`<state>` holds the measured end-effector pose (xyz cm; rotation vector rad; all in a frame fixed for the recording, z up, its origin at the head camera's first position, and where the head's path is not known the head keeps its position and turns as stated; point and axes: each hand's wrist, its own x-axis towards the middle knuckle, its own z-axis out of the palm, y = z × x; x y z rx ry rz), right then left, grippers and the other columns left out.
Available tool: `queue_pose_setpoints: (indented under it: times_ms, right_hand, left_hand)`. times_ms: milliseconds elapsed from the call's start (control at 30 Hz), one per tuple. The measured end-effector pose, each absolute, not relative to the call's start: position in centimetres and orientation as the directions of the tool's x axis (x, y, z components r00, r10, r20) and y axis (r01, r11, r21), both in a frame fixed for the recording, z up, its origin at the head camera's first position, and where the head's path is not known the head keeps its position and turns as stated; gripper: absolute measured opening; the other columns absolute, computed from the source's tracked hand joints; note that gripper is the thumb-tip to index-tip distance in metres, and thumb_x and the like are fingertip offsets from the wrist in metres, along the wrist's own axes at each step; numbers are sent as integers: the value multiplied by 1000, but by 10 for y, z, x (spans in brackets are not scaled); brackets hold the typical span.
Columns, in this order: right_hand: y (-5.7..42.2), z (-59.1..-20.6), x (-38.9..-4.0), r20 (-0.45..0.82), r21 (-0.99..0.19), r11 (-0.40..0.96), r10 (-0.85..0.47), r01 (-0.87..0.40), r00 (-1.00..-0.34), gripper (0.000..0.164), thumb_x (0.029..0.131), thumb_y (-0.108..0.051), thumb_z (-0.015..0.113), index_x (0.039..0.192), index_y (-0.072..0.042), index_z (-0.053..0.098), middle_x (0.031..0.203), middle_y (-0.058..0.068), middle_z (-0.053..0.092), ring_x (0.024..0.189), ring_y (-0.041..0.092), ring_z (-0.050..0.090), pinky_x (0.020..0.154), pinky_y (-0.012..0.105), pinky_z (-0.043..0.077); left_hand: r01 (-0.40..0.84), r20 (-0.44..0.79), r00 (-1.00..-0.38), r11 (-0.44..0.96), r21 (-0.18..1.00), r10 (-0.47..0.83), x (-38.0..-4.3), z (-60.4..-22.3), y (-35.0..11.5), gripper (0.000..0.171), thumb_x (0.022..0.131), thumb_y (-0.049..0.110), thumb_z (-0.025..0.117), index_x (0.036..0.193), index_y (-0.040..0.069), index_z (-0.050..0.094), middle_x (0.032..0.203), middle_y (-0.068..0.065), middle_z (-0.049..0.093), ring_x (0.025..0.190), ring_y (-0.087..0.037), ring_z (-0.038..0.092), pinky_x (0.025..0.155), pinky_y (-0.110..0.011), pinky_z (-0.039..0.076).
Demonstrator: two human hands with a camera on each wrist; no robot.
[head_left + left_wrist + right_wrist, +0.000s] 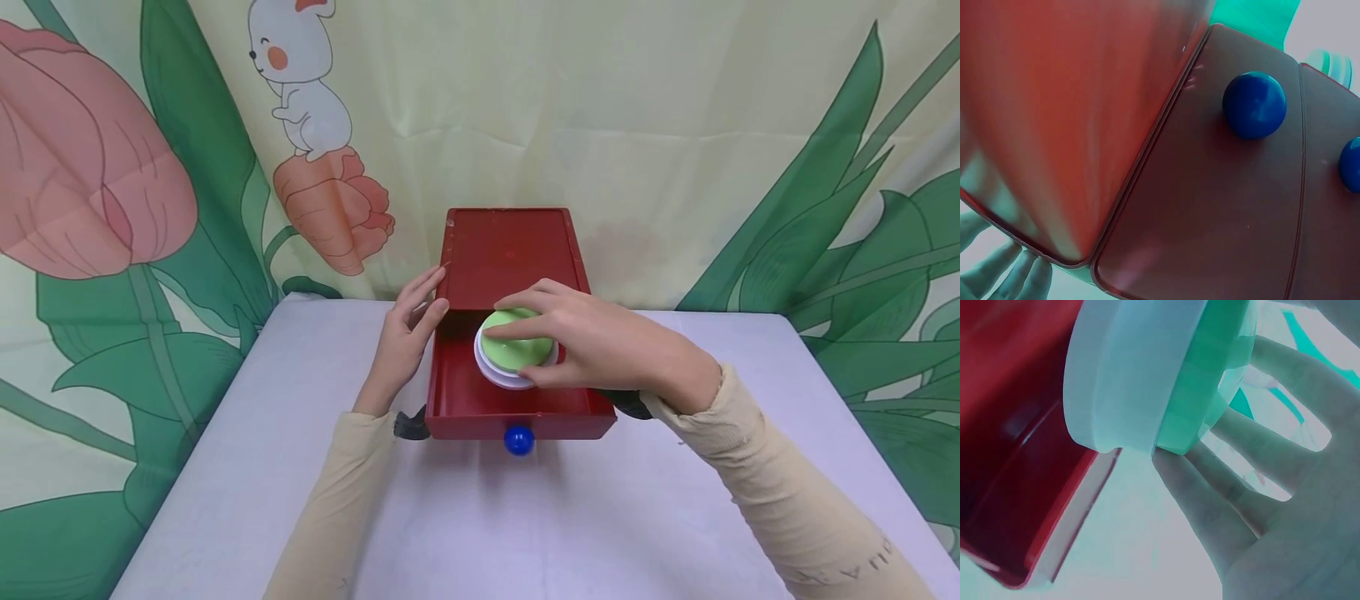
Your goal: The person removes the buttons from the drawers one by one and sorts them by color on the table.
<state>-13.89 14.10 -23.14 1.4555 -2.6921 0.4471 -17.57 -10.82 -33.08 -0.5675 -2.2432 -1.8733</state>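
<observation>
This looks like a draped-off tabletop corner, its wider room impossible to tell, where a pale table (277, 417) meets a cloth backdrop (637, 125) printed with a cartoon rabbit (318, 117) and tulip (90, 167).

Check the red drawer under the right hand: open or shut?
Open: the drawer juts from the red cabinet, its interior showing and blue knob well forward.
</observation>
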Motion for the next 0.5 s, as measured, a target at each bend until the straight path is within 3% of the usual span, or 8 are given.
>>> queue_pose_setpoints:
  times_ms: [500]
  right_hand:
    - [169, -234, -135, 269, -268, 520, -768, -811, -581, 45, 84, -19, 77, 128, -19, 69, 135, 8, 58, 123, 26, 50, 89, 40, 54]
  left_hand:
    - [376, 354, -919, 113, 920, 176, -176, -331, -108, 50, 102, 13, 54, 150, 7, 43, 157, -8, 36, 144, -22, 35, 115, -46, 36]
